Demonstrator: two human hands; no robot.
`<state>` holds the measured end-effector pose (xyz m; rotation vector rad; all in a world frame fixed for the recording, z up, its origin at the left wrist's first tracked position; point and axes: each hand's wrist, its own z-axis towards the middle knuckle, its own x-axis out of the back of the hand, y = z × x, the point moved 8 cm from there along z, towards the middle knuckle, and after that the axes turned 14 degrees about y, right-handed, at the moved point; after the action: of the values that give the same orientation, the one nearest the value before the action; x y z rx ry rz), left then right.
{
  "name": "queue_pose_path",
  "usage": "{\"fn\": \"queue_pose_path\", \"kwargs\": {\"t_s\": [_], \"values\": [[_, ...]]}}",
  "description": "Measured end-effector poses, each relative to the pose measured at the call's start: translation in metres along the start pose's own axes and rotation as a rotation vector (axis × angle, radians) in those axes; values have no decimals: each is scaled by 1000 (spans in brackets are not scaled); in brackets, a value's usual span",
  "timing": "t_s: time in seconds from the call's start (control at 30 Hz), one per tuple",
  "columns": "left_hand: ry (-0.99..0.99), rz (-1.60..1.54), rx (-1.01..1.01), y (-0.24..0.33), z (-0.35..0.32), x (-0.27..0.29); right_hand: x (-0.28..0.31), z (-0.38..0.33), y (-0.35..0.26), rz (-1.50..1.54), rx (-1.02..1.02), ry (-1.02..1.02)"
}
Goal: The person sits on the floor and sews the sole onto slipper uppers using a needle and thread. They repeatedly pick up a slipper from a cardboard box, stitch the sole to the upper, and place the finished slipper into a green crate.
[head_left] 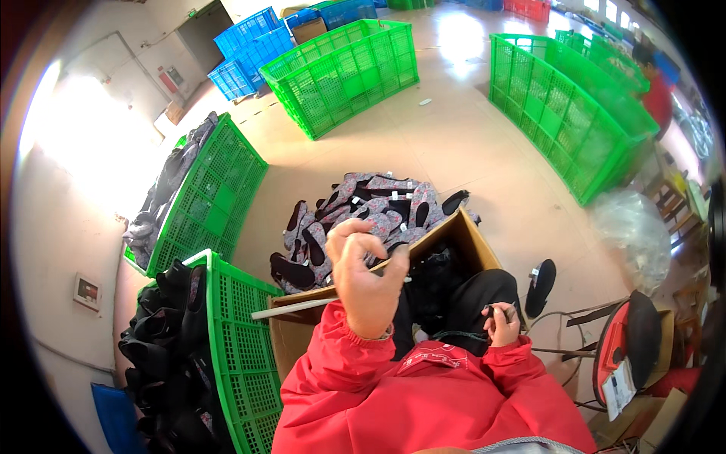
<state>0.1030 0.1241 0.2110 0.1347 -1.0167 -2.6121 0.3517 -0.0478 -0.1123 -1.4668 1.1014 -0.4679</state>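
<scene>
My left hand [365, 284] is raised in front of me above the edge of a cardboard box [473, 240]. Its fingers are bent, with a gap to the thumb, and nothing shows between them. Near my right thigh, my right hand [501, 324] is closed around a small dark thing [488, 309] too small to make out. Black items [439, 276] lie inside the box between my knees. Just beyond it, a heap of grey patterned slippers with black soles [378, 204] covers the floor. One dark slipper [540, 287] lies apart to the right.
At my left stand a green crate [246, 356] of black slippers and another green crate [219, 193] of grey ones. Larger green crates [355, 76] are farther off. A pale bar [295, 309] juts across the box's left side. A red-and-black seat [616, 348] stands at right.
</scene>
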Motion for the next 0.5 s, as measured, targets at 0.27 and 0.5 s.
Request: {"fn": "queue_pose_path", "kwargs": {"t_s": [0.27,0.5], "values": [[-196,132,-251,30,-8,-32,1,3,-1,8,-21,17],[-168,242,-360,36,-12,-42,3,5,1,56,-31,0]]}}
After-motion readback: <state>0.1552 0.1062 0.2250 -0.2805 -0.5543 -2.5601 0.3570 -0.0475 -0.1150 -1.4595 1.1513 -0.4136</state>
